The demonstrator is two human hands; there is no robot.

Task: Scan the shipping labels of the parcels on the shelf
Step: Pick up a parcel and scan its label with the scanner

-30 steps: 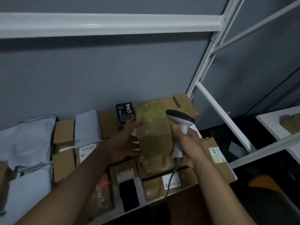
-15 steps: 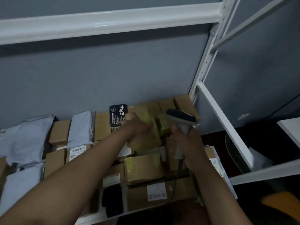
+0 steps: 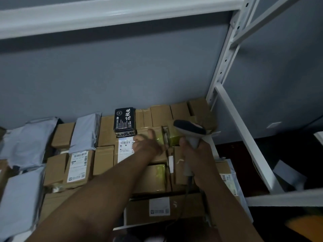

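1. Left hand (image 3: 146, 144): reached forward over the parcels, fingers curled down onto a cardboard box wrapped in yellowish tape (image 3: 157, 133) lying in the stack, thumb raised at 12 o'clock of the knuckles. Whether the fingers gripped the box or only rested on it could not be told.
2. Right hand (image 3: 195, 151): closed round the handle of a barcode scanner (image 3: 189, 128); the scanner's dark head stood at 12 o'clock of the fist, just beside the taped box at its 3 o'clock. A cable ran down from the handle toward 6 o'clock.
3. Parcels (image 3: 104, 159): brown cardboard boxes packed side by side on the white shelf (image 3: 232, 172), filling it from the back wall to the front edge.
4. Shipping labels: one white label (image 3: 77, 166) on a box at 9 o'clock of the left forearm; another (image 3: 125, 145) touching the left wrist at its 9 o'clock; a third (image 3: 159, 206) on the front box at 6 o'clock.
5. Black printed box (image 3: 125, 121): stood at 11 o'clock of the left hand.
6. Grey poly mailers (image 3: 85, 131): lay among the boxes toward 9 o'clock.
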